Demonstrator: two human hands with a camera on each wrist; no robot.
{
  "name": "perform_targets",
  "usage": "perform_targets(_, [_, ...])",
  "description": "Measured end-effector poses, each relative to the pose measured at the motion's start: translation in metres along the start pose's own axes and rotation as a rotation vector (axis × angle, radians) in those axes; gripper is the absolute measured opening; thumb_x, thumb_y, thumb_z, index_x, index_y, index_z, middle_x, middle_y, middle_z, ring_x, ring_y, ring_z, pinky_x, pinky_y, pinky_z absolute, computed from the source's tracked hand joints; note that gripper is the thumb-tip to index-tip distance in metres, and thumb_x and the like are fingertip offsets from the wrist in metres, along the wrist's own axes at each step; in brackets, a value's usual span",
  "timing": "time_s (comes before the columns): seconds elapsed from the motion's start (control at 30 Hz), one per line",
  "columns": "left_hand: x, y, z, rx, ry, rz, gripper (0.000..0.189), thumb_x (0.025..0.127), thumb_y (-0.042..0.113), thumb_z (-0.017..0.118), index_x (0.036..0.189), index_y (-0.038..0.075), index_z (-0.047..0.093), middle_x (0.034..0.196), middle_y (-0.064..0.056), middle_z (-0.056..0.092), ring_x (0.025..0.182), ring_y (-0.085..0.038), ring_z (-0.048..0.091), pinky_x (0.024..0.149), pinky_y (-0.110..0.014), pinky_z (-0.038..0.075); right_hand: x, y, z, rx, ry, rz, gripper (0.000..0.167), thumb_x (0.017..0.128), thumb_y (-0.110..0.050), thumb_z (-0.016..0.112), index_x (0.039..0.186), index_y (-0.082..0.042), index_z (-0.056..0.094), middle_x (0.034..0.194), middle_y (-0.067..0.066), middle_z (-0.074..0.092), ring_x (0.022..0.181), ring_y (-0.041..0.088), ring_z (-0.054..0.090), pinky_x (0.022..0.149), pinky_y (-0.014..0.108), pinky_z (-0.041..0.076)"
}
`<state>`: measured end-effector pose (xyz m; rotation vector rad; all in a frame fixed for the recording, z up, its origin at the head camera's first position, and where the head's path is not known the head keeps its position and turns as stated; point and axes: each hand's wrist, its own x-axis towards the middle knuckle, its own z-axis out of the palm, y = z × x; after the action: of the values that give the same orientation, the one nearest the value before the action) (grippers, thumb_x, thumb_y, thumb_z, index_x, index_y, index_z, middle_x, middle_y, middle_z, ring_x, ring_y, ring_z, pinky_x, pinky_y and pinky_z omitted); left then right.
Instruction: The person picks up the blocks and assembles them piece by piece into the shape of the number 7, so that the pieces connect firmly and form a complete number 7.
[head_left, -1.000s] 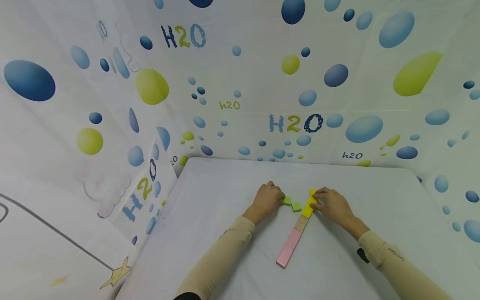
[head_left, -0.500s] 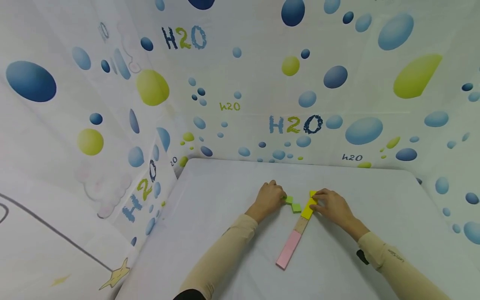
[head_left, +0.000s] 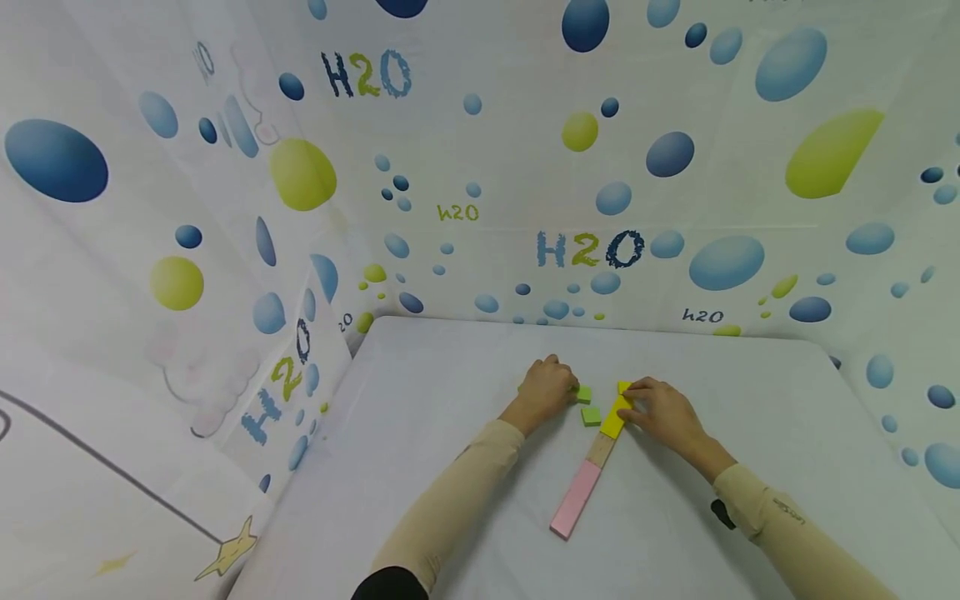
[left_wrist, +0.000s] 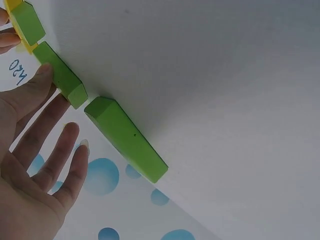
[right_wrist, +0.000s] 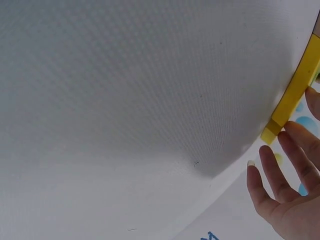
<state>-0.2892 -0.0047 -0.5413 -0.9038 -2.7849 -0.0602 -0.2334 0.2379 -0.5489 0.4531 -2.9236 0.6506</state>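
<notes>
In the head view my left hand (head_left: 550, 388) is left of the row of blocks. Its thumb and fingers pinch a small green block (left_wrist: 59, 75), as the left wrist view shows. Another green block (head_left: 590, 416) lies just in front of that one, beside the yellow part of the row. My right hand (head_left: 663, 412) holds its thumb and forefinger against the long yellow block (right_wrist: 299, 82), near where a small yellow piece (right_wrist: 270, 132) meets its end. The other right fingers are spread loosely beyond. Nearer to me, the row continues with a bare wood block (head_left: 600, 450) and a pink block (head_left: 575, 500).
A longer green block (left_wrist: 127, 140) lies to the left of the pinched one, mostly hidden behind my left hand in the head view. White cloth covers the table (head_left: 420, 417). A printed curtain (head_left: 510, 150) stands along its back and sides.
My left hand has slid a little to the right and away from me with the pinched green block. The nearer green block has turned slightly. My right hand has stayed at the yellow blocks.
</notes>
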Motion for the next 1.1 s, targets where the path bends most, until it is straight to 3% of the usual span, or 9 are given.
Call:
perform_targets(0.8, [0.017,0.013,-0.003,-0.031,-0.033,-0.011,0.018,0.092,0.035,0.081,0.108,0.027,0.084,0.105,0.011,0.078,0.09,-0.012,0.059,0.079,-0.028,0.05,0.003,0.004,0.003,-0.02,0.012,-0.037,0.038,0.088,-0.028,0.086,0.115,-0.002,0.078,0.121,0.017,0.07,0.114,0.041,0.065,0.097,0.057,0.052])
perform_targets(1.1, [0.023,0.018,0.002,-0.01,-0.035,-0.011,0.018,0.094,0.036,0.079,0.11,0.029,0.084,0.106,0.012,0.078,0.091,-0.01,0.059,0.08,-0.027,0.05,0.002,0.003,0.002,-0.02,0.022,-0.061,0.039,0.088,-0.027,0.086,0.114,0.0,0.078,0.12,0.017,0.071,0.113,0.041,0.066,0.096,0.056,0.053])
